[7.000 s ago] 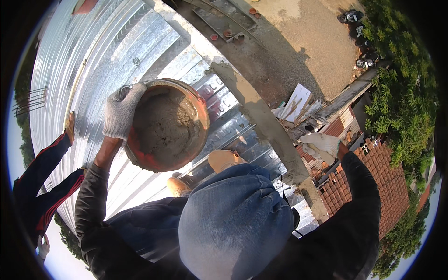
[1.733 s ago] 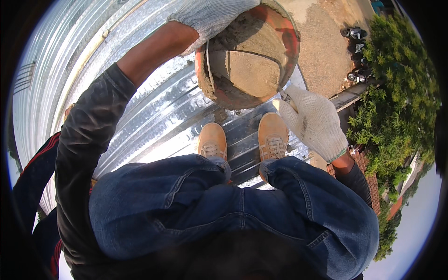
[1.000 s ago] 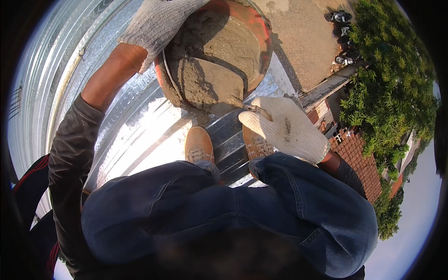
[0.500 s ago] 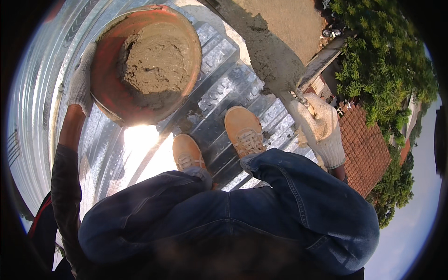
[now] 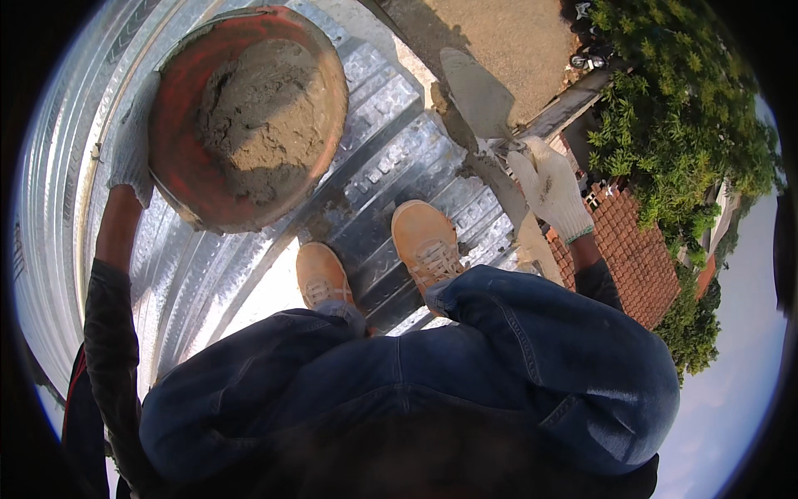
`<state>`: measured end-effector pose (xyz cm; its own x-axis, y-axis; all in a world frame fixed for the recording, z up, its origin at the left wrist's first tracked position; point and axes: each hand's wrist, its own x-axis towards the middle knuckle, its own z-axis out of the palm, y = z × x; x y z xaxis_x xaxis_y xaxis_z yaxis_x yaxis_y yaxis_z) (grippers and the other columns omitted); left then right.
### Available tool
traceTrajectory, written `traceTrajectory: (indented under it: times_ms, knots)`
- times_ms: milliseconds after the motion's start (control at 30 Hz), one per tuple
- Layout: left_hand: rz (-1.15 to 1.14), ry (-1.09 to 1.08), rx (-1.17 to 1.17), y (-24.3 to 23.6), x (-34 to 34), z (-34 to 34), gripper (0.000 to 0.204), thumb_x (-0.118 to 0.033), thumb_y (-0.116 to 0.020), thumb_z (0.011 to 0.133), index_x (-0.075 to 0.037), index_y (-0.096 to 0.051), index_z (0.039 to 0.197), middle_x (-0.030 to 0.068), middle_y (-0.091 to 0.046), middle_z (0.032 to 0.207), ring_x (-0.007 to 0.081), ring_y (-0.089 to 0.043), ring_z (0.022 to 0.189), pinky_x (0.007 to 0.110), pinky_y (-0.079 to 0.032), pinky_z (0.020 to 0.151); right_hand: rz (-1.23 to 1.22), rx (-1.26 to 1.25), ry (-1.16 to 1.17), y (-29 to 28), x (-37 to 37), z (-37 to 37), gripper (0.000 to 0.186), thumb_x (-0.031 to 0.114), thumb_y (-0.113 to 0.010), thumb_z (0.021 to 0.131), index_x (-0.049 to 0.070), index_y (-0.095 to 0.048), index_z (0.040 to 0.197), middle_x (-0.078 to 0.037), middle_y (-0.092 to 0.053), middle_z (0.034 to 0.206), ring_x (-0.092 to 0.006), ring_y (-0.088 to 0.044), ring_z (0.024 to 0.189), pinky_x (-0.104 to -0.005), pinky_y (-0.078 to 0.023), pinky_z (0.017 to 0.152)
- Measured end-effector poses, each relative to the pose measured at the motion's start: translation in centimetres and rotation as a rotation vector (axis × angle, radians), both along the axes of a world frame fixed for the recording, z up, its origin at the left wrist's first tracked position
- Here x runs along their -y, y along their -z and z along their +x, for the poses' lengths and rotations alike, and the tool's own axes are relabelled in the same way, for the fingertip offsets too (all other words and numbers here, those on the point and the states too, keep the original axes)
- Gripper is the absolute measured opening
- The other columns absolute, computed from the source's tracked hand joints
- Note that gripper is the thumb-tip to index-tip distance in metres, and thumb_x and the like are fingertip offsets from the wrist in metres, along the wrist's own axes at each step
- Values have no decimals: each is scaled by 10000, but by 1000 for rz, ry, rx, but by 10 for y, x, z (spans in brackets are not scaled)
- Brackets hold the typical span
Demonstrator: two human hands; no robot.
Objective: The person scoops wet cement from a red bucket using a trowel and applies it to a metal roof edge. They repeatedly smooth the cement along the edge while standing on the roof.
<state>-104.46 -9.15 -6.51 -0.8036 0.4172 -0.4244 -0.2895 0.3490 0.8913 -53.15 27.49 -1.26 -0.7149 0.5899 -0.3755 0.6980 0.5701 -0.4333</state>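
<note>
A round red bucket [image 5: 179,125], smeared with grey mortar, stands at the upper left. Wet mortar [image 5: 262,116] fills much of it, half in shadow. My left hand [image 5: 133,141], in a white knit glove, holds the bucket's left side; its fingertips are partly hidden against it. In my gloved right hand [image 5: 550,185] is a trowel [image 5: 474,93], gripped by its handle, most of which the fingers cover. The trowel's pointed blade is raised above a mortar-topped wall edge [image 5: 499,179] and reaches away from me.
Ribbed shiny metal sheeting [image 5: 382,125] lies under my tan shoes [image 5: 424,237], with mortar splashes on it. Beyond the wall edge the drop shows sandy ground [image 5: 524,41], a parked motorbike [image 5: 588,61], a tiled roof [image 5: 619,249] and leafy trees [image 5: 673,125].
My right hand has moved slightly away from me and turned the trowel, so its blade now stands clear above the wall edge. My left hand stays at the bucket.
</note>
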Motion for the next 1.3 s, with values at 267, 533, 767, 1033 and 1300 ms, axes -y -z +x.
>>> traceTrajectory:
  times_ms: [267,533,767,1033,1300]
  knots:
    - [-4,4,-7,-15,-7,15,590,-427,-750,1117,-18,-682,1537,125,-724,1508,224,-685,1363,360,-528,1197,29,292,-444,35,-72,-17,421,439,-645,1113,34,-757,1105,-260,-765,987,-488,-744,961,-546,-589,814]
    - [-82,-69,-94,-19,-4,17,584,-444,-752,1113,-32,-704,1523,111,-729,1504,220,-689,1349,366,-537,1180,69,362,-535,46,-74,12,460,463,-610,1114,31,-732,1012,-251,-758,922,-484,-747,930,-573,-583,830]
    - [-161,-88,-113,-18,-11,24,607,-457,-756,1110,-29,-696,1536,109,-722,1520,229,-680,1365,369,-532,1177,145,426,-574,46,-84,48,425,440,-632,1120,49,-685,963,-225,-753,883,-448,-766,905,-558,-601,810]
    - [-145,-56,-171,-12,-21,16,613,-462,-735,1122,-29,-683,1553,108,-713,1533,226,-666,1388,368,-519,1190,349,285,-594,51,-85,-8,391,399,-607,1146,60,-710,982,-188,-781,889,-401,-786,820,-513,-630,726]
    - [-165,-65,-144,-10,-19,19,601,-449,-711,1138,-28,-670,1565,108,-705,1544,224,-659,1400,368,-512,1199,139,357,-621,54,-97,-1,410,428,-621,1129,34,-722,1074,-225,-770,905,-450,-772,913,-565,-608,807]
